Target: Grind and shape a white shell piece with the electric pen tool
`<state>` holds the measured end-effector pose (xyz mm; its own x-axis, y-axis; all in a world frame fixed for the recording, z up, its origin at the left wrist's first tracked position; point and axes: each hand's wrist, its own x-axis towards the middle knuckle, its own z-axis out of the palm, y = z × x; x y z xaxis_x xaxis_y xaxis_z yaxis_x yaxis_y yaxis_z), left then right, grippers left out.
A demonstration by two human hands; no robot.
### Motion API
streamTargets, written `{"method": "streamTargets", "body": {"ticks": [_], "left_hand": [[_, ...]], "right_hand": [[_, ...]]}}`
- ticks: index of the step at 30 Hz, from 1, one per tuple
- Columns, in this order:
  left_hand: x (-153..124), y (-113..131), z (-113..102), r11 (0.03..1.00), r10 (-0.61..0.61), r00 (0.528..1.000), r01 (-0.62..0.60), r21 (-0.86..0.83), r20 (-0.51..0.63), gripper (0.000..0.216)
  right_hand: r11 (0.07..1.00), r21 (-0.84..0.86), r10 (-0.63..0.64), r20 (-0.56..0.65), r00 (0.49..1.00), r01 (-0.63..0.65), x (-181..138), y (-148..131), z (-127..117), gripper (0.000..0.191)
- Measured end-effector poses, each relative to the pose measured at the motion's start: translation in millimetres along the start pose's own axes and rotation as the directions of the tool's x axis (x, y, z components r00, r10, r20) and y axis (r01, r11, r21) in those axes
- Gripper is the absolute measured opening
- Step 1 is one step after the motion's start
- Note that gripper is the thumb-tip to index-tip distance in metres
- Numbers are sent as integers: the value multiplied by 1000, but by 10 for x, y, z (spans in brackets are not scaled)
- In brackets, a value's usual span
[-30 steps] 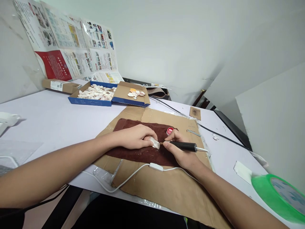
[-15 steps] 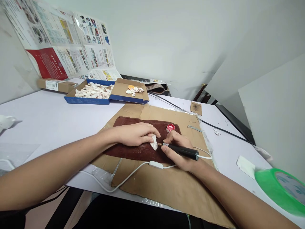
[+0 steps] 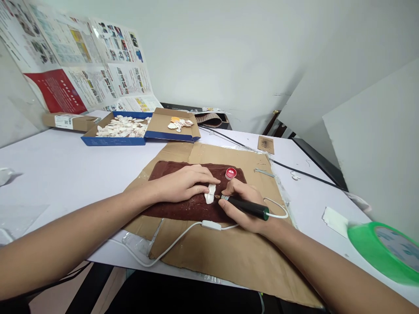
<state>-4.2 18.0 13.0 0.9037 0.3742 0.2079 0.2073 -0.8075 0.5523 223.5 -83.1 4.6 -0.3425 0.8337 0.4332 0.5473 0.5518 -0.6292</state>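
Note:
A small white shell-like piece (image 3: 210,194) lies on a folded brown cloth (image 3: 183,211). My left hand (image 3: 188,182) rests palm down on the cloth, its thumb against the piece's left edge and its forefinger near the top edge, steadying it. My right hand (image 3: 244,200) grips a black corded pen-style rotary tool (image 3: 247,206) like a pencil. The tool's thin metal tip points left and meets the white piece, or comes very close to it; I cannot tell which. Just behind my right hand, a small round red-and-white tin (image 3: 231,173) sits on the cloth.
Cardboard (image 3: 229,257) lies beneath the cloth, with tweezers (image 3: 264,172) at its right. A white cord with an inline switch (image 3: 211,225) crosses in front. Behind is a blue box (image 3: 114,141) of white pieces. Green tape (image 3: 363,244) stands at the right.
My left forefinger is straighter, and the white piece has turned slightly under the fingers. The tool tip stays beside it. The whole view has shifted a little.

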Motion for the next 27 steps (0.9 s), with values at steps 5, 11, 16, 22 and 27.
{"method": "streamTargets", "body": {"ticks": [5, 11, 16, 22, 27], "left_hand": [[1, 18, -5, 987, -117, 993, 114, -114, -19, 36], [0, 21, -42, 958, -177, 984, 181, -225, 38, 32], [10, 9, -23, 947, -203, 978, 206, -247, 40, 34], [10, -10, -1, 933, -229, 973, 225, -282, 17, 33], [8, 3, -18, 920, -248, 968, 248, -304, 40, 32]], "right_hand": [[996, -8, -89, 23, 996, 89, -11, 14, -19, 19], [1000, 11, -16, -12, 1000, 16, -35, 53, -29, 23], [999, -16, -29, -2, 1000, 29, -50, 25, -3, 23], [998, -45, -39, 26, 999, 40, -57, -40, 21, 26], [998, -46, -36, 19, 999, 37, -64, -22, 40, 27]]}}
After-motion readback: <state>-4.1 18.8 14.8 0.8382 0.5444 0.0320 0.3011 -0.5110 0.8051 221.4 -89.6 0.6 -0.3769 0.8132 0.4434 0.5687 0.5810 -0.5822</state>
